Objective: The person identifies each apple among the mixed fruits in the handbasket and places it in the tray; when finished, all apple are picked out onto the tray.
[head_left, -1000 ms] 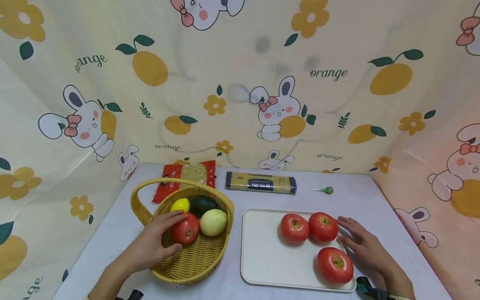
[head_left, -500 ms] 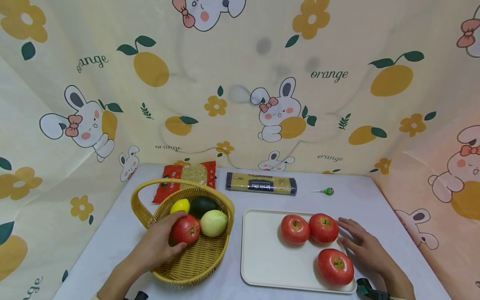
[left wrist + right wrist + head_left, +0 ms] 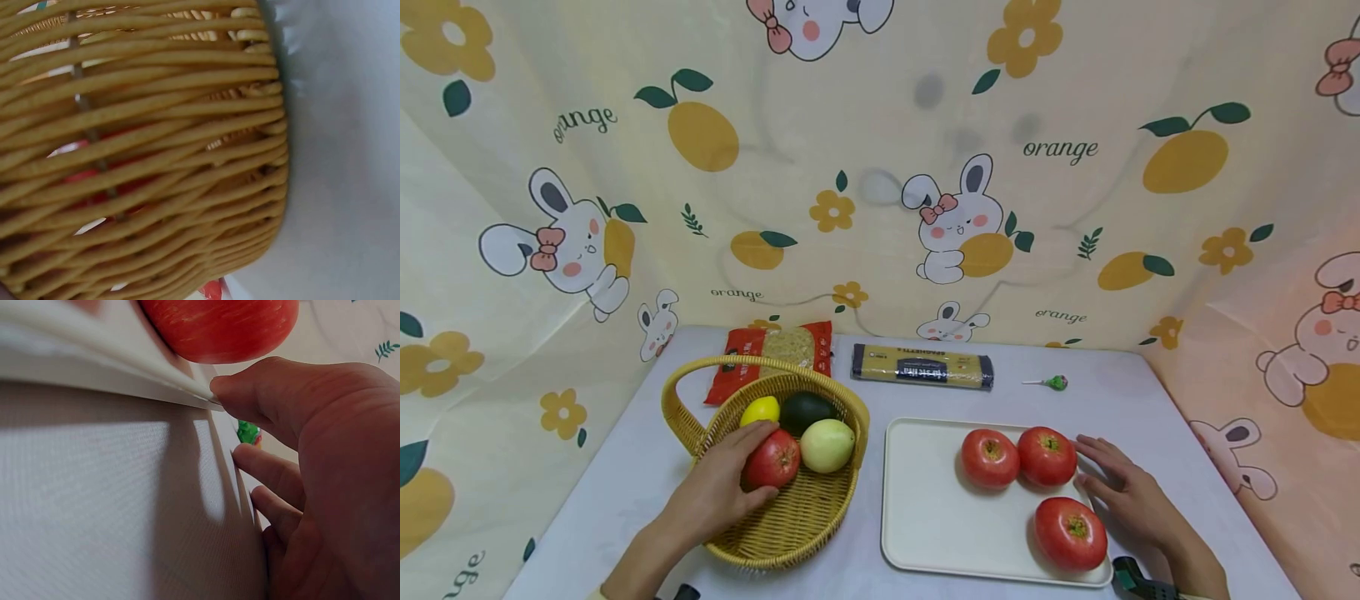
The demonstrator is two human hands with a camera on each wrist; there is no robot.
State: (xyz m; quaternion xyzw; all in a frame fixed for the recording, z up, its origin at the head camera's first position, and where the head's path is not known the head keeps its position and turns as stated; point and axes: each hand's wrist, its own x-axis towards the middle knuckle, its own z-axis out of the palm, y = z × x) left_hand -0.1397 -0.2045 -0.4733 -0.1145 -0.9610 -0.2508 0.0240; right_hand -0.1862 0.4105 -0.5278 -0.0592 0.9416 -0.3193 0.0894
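In the head view my left hand point(image 3: 718, 479) reaches over the wicker basket point(image 3: 752, 546) and grips a red apple point(image 3: 772, 460), fingers behind it and thumb in front. Beside it lie a yellow lemon point(image 3: 762, 410), a dark avocado point(image 3: 808, 412) and a pale green round fruit point(image 3: 827, 446). The left wrist view is filled by the basket's woven side point(image 3: 156, 144), with red showing through gaps. My right hand point(image 3: 1131, 492) rests by the right edge of the white tray point(image 3: 940, 525), its thumb touching the rim in the right wrist view. Several red apples point(image 3: 1070, 533) sit on the tray.
Behind the basket lies a red bag of pasta point(image 3: 790, 346). A spaghetti pack point(image 3: 922, 367) and a lollipop point(image 3: 1056, 382) lie along the back of the white-covered table point(image 3: 1120, 400). A printed curtain point(image 3: 865, 108) surrounds the table.
My left hand has shifted slightly to the right and closed around the red apple, which sits a touch further right. The right hand and the tray stay put.
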